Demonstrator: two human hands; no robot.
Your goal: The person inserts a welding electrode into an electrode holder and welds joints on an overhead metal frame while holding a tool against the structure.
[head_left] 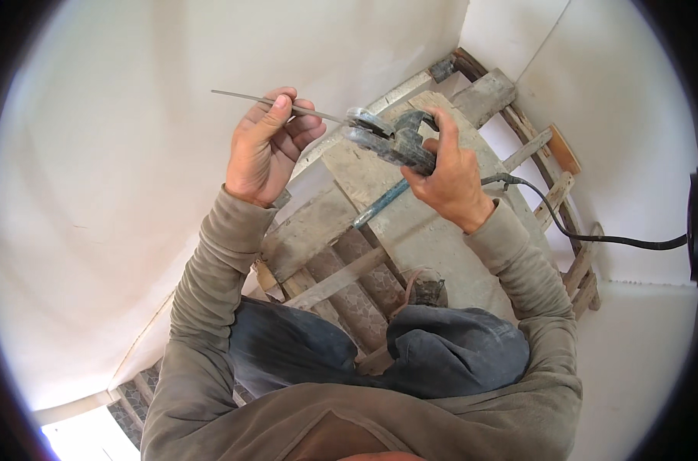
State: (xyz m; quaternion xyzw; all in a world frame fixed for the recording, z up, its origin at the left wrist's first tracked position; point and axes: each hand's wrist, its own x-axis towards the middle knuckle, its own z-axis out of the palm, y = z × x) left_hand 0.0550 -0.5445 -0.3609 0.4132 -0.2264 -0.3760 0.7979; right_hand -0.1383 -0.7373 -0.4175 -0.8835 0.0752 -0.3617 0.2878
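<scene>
My left hand [276,146], raised in front of the pale wall, pinches a thin grey welding rod [237,95] between thumb and fingers. The rod's right end reaches the jaws of a worn, dusty grey electrode holder [387,140]. Whether the jaws clamp the rod cannot be told. Around the holder's handle and lever closes my right hand [450,165]. From behind that hand a black cable [572,232] runs off to the right. Below the holder, a blue bar or handle [381,203] lies across the dusty boards.
Beneath me is a rough wooden platform [441,238] of boards with gaps, patterned floor [360,288] showing through. White walls [118,192] stand close on the left and right. Timber pieces [483,96] make up the far right edge. My shoe [426,290] rests on the boards.
</scene>
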